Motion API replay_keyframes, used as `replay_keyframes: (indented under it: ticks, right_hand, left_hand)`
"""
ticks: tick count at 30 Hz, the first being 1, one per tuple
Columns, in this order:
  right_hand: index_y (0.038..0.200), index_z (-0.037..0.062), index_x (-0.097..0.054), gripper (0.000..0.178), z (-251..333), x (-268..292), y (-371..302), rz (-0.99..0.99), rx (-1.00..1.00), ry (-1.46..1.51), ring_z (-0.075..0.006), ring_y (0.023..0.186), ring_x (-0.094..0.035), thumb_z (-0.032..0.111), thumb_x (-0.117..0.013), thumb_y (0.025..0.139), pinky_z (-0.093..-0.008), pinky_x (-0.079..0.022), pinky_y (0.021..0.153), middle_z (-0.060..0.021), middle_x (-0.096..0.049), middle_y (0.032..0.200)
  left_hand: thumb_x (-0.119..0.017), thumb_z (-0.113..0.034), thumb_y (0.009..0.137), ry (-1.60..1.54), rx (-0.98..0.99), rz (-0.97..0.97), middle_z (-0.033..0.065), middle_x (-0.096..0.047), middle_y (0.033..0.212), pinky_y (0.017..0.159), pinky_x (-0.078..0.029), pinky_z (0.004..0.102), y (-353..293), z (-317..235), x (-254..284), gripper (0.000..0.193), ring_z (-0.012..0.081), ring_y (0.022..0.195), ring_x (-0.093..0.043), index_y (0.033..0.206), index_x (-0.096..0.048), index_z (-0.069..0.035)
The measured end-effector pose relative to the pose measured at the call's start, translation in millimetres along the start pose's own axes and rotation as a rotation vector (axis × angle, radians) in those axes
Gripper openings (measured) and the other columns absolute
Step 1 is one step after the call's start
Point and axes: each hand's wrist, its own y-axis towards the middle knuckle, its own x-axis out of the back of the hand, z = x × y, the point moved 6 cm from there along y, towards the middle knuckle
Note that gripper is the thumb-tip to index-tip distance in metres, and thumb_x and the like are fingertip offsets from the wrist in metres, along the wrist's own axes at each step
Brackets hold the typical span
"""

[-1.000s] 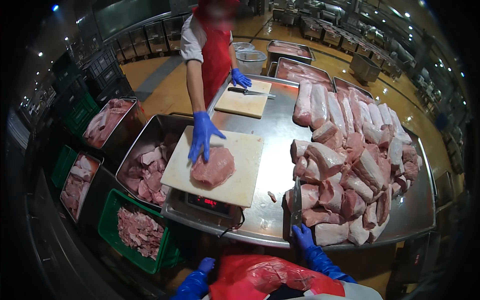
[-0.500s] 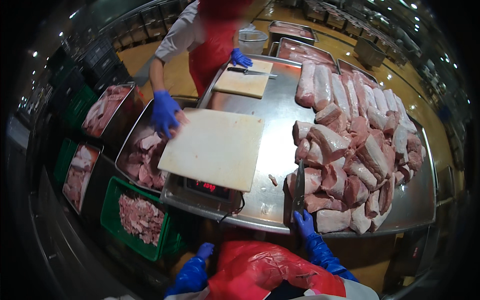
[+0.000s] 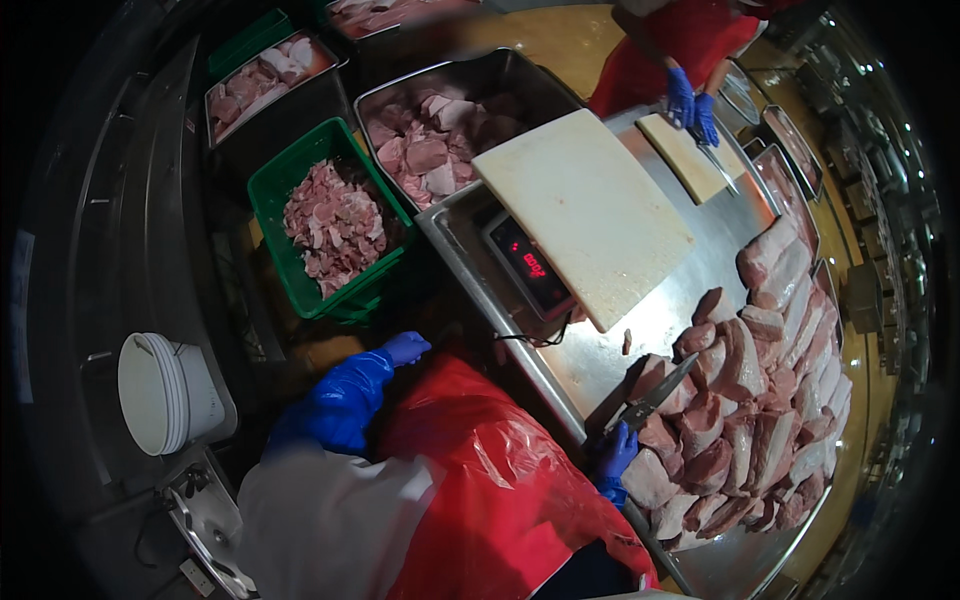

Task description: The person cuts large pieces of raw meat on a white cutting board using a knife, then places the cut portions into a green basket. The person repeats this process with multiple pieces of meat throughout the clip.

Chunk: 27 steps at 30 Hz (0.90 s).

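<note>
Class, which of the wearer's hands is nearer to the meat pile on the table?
Right. The right hand, holding a knife, is beside the meat pile; the left hand is farther off, left of the table.

Right hand gripping, left hand hanging free!
Here's the left arm (image 3: pixel 335 402) in its blue sleeve, slanting forward and inward, with the gloved left hand (image 3: pixel 407 348) at its end, knuckles small and dim, finger curl hard to read. And over on the other side, the gloved right hand (image 3: pixel 618 452) is curled tight, just a bit of right sleeve (image 3: pixel 611 490) showing below, the rest of that forearm hidden.
</note>
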Motion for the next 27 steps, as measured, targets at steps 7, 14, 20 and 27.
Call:
replay_keyframes:
  ticks: [7,14,20,27]
  right_hand:
    - [0.088,0.0137,-0.054,0.022,82,-2,37,-0.206,0.025,0.232,-0.0078,0.055,-0.045,0.031,-0.058,0.100,-0.0234,-0.037,0.050,0.0040,-0.048,0.066]
    - [0.090,0.0182,-0.055,0.025,211,-59,121,-0.496,-0.061,0.183,-0.0069,0.056,-0.045,0.041,-0.054,0.101,-0.0232,-0.039,0.053,0.0050,-0.047,0.068]
    - [0.101,0.0136,-0.061,0.029,253,-142,134,-0.550,-0.349,0.324,-0.0110,0.056,-0.053,0.042,-0.056,0.099,-0.0257,-0.047,0.053,0.0020,-0.054,0.069]
    - [0.090,0.0089,-0.061,0.027,302,-142,144,-0.510,-0.676,0.049,-0.0194,0.055,-0.060,0.035,-0.060,0.097,-0.0334,-0.053,0.053,-0.0043,-0.059,0.065]
  left_hand:
    - [-0.055,-0.055,0.093,0.092,0.032,0.323,0.0058,-0.069,0.083,0.059,-0.052,0.0304,-38,-117,140,0.049,0.0161,0.069,-0.066,0.107,-0.066,-0.010]
    - [-0.064,-0.040,0.093,-0.373,-0.403,-0.160,0.0002,-0.067,0.083,0.063,-0.050,0.0257,182,-281,386,0.028,0.0078,0.074,-0.064,0.101,-0.067,-0.013]
    - [-0.078,-0.036,0.079,-0.144,-0.723,-0.532,0.0070,-0.066,0.083,0.063,-0.051,0.0348,469,-367,506,0.045,0.0185,0.071,-0.060,0.106,-0.065,-0.003]
    - [-0.082,-0.037,0.069,0.175,-0.418,-0.868,0.0275,-0.043,0.142,0.107,-0.040,0.0523,612,-368,471,0.094,0.0451,0.128,-0.045,0.147,-0.037,-0.009]
